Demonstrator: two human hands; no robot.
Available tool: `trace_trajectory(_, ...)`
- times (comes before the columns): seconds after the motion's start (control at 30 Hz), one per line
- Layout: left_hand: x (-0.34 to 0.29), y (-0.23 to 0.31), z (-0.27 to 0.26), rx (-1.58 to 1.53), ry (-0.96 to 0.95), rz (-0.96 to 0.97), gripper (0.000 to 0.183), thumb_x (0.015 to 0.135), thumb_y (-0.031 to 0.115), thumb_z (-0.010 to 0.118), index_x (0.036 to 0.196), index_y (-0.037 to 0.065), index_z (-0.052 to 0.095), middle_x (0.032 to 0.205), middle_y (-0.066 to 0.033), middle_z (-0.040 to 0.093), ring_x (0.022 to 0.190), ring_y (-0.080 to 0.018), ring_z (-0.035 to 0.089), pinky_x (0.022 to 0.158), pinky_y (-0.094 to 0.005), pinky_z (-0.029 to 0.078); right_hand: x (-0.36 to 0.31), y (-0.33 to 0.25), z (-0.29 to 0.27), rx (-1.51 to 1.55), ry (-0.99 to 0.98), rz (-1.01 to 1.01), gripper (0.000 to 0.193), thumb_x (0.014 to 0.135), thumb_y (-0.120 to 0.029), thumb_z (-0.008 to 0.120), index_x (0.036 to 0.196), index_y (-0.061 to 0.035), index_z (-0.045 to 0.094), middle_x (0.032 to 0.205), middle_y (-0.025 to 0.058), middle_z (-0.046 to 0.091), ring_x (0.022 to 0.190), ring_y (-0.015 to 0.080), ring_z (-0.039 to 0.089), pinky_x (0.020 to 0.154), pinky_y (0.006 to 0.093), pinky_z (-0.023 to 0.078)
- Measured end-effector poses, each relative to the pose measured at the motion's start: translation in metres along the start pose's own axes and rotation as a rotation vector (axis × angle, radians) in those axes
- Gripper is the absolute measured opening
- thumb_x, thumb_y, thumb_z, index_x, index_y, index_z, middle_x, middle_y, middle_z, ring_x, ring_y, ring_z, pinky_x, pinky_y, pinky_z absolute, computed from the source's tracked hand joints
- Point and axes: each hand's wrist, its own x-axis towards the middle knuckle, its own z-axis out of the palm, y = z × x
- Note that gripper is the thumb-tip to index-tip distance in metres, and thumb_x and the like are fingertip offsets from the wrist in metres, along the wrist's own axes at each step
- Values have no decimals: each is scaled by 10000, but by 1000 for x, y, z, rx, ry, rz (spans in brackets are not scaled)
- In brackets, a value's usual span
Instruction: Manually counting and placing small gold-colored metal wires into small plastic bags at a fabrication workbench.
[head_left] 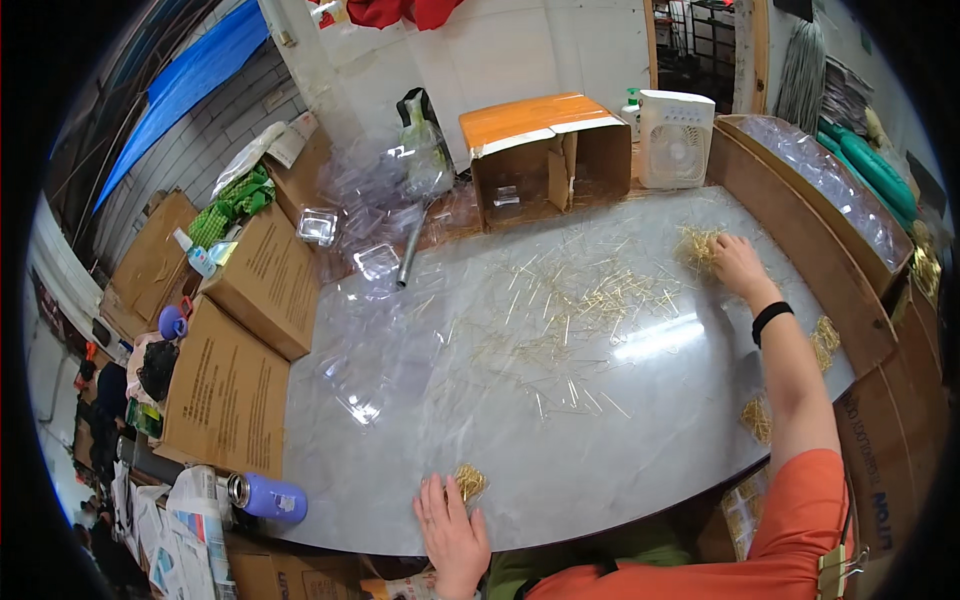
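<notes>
Sorting: thin gold pins point(590, 300) lie strewn over the grey marbled counter point(520, 470), being gathered into bundles by hand
Right hand: the right hand point(738, 262) reaches far across the counter, fingers curled down onto a tangled clump of pins point(697, 243) near the far right edge; it touches the clump, but whether it grips any I cannot tell
Left hand: the left hand point(452, 535) rests at the near edge, fingers loosely spread, fingertips just beside a small gathered bundle point(469, 482); it is not closed on anything
Pins: most are spread loose across the middle of the counter, well apart from the near bundle
Done so far: judging by the layout, only the small bundle near the left hand and the clump under the right hand are collected
Left to do: the wide scatter in the middle looks unsorted, so the work seems early
Surroundings: an open cardboard box point(540, 160) and a small white fan point(676, 138) stand at the far edge; clear plastic containers point(377, 262) lie to the left; a purple bottle point(268, 496) lies at the near left corner
</notes>
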Motion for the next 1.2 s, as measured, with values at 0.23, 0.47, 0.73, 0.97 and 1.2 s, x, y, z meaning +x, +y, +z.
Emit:
trace_trajectory(0.23,1,3,-2,2,2,-4,590,920,123,615,1457,-52,446,1505,-280,396,1416,-483,353,1184,-595,268,-5,-18,-50,-657,-45,124,497,861,-262,694,1326,-97,637,1396,124,608,1295,346,551,1069,652,352)
trace_trajectory(0.47,1,-7,-3,4,-2,48,571,913,109,640,1454,15,488,1497,-231,432,1416,-426,386,1178,-589,287,33,-237,-68,488,-410,-380,798,995,-645,466,1590,-131,335,1661,192,249,1526,438,213,1227,557,248)
trace_trajectory(0.73,1,-71,-27,247,-12,40,557,953,134,601,1495,106,477,1512,-153,459,1418,-381,412,1193,-634,231,-56,-332,-64,306,-493,-439,826,1015,-680,344,1633,-147,214,1696,209,102,1555,470,58,1221,662,84)
trace_trajectory(0.97,-3,-59,-29,253,60,25,718,900,88,674,1539,2,357,1622,-282,216,1490,-452,278,1194,-676,174,-163,-336,-90,349,-404,-562,782,1035,-643,325,1621,-128,255,1685,206,164,1550,473,93,1221,659,88)
trace_trajectory(1.2,-30,3,-12,-115,-94,261,589,935,117,641,1451,-71,430,1553,-288,351,1473,-460,301,1214,-609,203,-224,-297,-102,402,-253,-524,759,1015,-631,415,1591,-143,339,1667,196,231,1536,462,173,1214,664,117)
